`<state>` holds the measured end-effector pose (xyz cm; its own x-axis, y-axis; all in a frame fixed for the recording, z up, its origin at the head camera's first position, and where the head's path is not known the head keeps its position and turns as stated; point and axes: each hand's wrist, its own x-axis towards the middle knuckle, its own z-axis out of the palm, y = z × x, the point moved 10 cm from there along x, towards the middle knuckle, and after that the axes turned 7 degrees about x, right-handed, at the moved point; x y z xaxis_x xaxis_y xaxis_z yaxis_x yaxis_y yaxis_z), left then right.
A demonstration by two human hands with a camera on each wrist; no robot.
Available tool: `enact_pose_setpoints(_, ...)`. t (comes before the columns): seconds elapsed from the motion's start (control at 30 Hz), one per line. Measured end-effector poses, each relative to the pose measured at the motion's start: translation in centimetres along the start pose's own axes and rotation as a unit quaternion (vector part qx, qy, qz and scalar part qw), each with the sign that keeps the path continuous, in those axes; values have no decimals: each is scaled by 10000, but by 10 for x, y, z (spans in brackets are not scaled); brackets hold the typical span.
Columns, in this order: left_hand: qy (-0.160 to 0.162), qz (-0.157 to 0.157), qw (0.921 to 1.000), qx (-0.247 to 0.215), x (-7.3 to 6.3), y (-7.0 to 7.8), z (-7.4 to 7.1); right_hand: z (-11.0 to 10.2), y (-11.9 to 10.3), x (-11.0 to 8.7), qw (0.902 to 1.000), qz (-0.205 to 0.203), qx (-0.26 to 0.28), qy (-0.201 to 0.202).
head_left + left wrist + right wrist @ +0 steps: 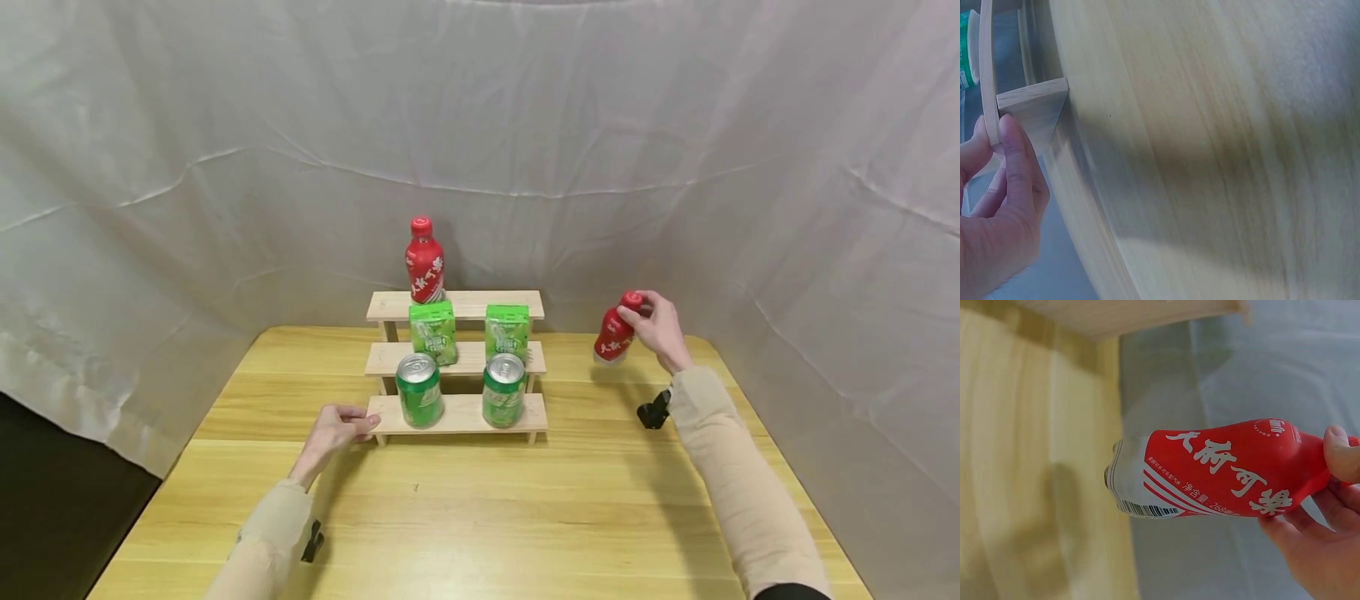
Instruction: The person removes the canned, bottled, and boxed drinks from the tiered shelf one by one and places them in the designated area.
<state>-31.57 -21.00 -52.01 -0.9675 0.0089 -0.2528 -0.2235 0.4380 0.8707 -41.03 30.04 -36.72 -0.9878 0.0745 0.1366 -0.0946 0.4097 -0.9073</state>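
Observation:
My right hand (654, 325) grips a red bottle (615, 333) by its neck and cap, holding it tilted above the table to the right of a three-step wooden rack (457, 414). The right wrist view shows the same red bottle (1222, 467) with white lettering and my fingers (1340, 453) round its top. My left hand (341, 427) pinches the left end of the rack's lowest step; in the left wrist view my fingers (1013, 164) clasp that wooden edge (1034, 101). A second red bottle (423, 260) stands upright on the top step.
Two green cartons (433, 332) (507, 331) stand on the middle step and two green cans (419, 390) (503, 390) on the lowest. The yellow wooden table (525, 517) is ringed by a grey cloth backdrop (225, 167). The table's left edge drops off to a dark floor.

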Motion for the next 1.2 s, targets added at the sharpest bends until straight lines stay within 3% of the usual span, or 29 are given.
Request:
enact_pose_setpoints(0.3, -8, 124, 9999, -42, -1, 2, 0, -3, 40, -5, 9991, 358, -200, 96)
enact_pose_setpoints(0.53, -26, 160, 9998, -79, -2, 4, 0, -3, 59, -9, 9982, 527, -294, 11)
enact_pose_setpoints(0.97, 1, 75, 9999, -117, -1, 3, 1, -3, 64, -9, 9974, 660, -275, -83)
enact_pose_setpoints(1.2, -3, 149, 9998, -121, -2, 4, 0, 1, 54, -8, 9973, 573, -408, -229)
